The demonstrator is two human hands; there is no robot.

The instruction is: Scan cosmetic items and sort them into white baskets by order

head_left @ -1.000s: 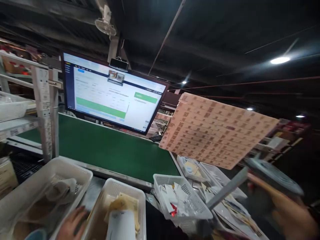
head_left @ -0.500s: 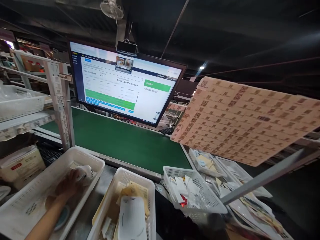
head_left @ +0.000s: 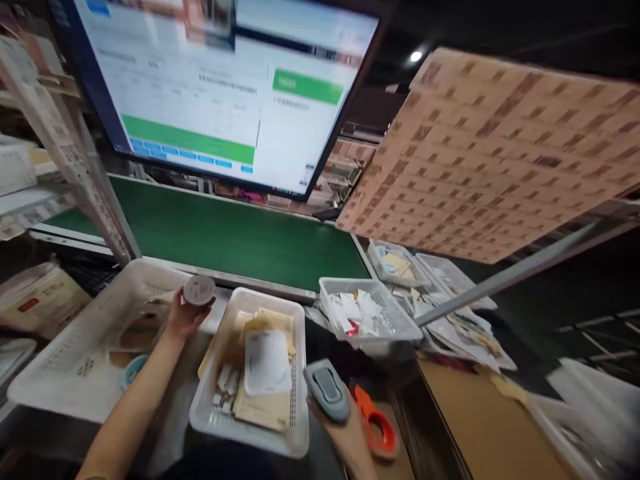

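My left hand (head_left: 186,317) is closed around a small round jar (head_left: 199,291) with a pale lid, held up at the right rim of the left white basket (head_left: 30,387). In that basket lie a roll of tape with a blue-green core (head_left: 134,368) and some brownish round items, blurred. Low at centre right, my right hand (head_left: 345,427) is wrapped around a grey handheld scanner (head_left: 328,391), which hides most of the fingers. Between my hands stands the middle white basket (head_left: 303,427), with a white box (head_left: 267,363), yellowish envelopes and small white packets inside.
A large monitor (head_left: 200,93) hangs above the green conveyor belt (head_left: 230,240). A slanted panel covered in labels (head_left: 480,160) overhangs the right side. An orange tape cutter (head_left: 377,423) lies beside my right hand. Another white basket (head_left: 370,340) holds paper scraps and plastic.
My left hand has come up out of the left basket with the jar. My right hand has entered the view, holding the scanner. The camera has tilted downward.
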